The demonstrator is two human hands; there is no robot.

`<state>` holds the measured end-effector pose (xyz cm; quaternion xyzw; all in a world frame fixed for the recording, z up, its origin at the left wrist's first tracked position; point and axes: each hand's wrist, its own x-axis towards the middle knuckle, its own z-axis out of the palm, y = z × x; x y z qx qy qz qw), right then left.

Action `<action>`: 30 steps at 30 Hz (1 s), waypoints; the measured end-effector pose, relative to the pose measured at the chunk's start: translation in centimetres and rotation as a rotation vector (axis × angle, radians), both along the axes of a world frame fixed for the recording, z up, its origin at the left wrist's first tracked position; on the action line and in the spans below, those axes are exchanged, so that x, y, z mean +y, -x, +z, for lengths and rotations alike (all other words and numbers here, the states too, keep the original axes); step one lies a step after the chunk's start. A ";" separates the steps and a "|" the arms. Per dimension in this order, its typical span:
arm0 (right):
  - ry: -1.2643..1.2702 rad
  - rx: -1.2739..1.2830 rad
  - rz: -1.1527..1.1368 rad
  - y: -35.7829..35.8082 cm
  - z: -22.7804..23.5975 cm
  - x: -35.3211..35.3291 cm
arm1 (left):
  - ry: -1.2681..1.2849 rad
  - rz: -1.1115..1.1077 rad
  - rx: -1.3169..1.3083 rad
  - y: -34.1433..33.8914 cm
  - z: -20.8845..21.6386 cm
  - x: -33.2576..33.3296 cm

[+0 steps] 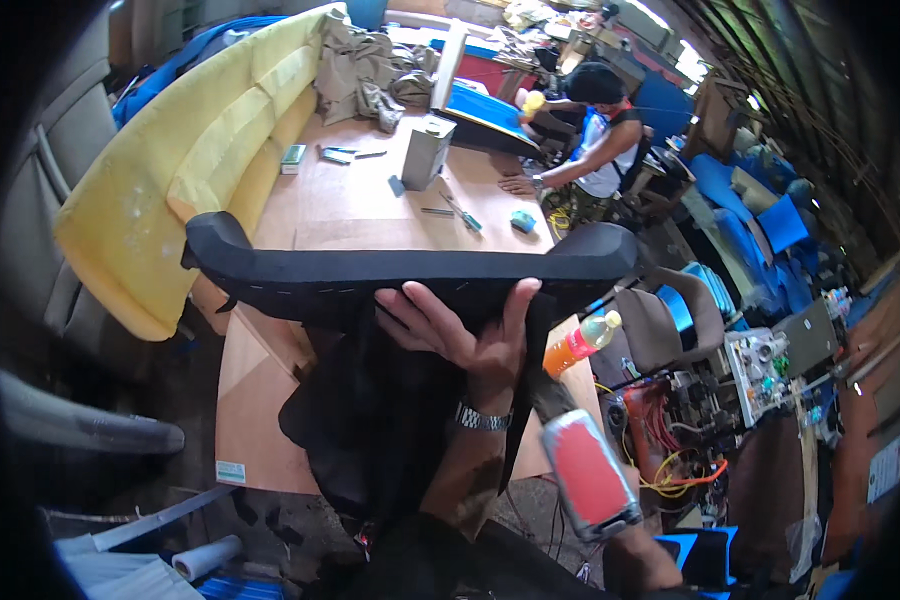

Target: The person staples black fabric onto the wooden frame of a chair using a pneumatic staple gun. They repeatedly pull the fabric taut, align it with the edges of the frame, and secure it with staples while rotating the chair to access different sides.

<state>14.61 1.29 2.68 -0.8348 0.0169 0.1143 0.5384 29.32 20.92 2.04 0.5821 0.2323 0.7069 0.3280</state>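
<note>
Padded panel (410,266) before can (425,155) (on table (340,220)) — foam slab (135,215) left, bottle (582,342) right.

No words or numbers are clear enough to read. A white and green sticker (231,472) is on the near left corner of the table (255,420), but its print is too small. The bottle (582,342) has a red label (574,344), and its writing is too fuzzy. On the far right is a pale paper (891,466) with tiny, blurry marks.
</note>
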 end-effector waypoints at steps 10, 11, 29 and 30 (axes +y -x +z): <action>0.187 0.154 -0.090 -3.4 -23.3 -12.3 | -0.168 -0.035 0.254 10.3 -2.5 7.8; 0.167 0.157 -0.076 -3.5 -25.1 -12.8 | -0.185 0.086 0.276 11.5 -1.9 9.0; 0.274 -0.118 -0.129 0.4 -23.4 -2.2 | -0.463 -1.310 1.066 16.3 10.3 34.4; 0.218 -0.138 -0.207 1.4 -22.4 0.3 | -0.650 -1.383 1.004 15.3 10.2 35.8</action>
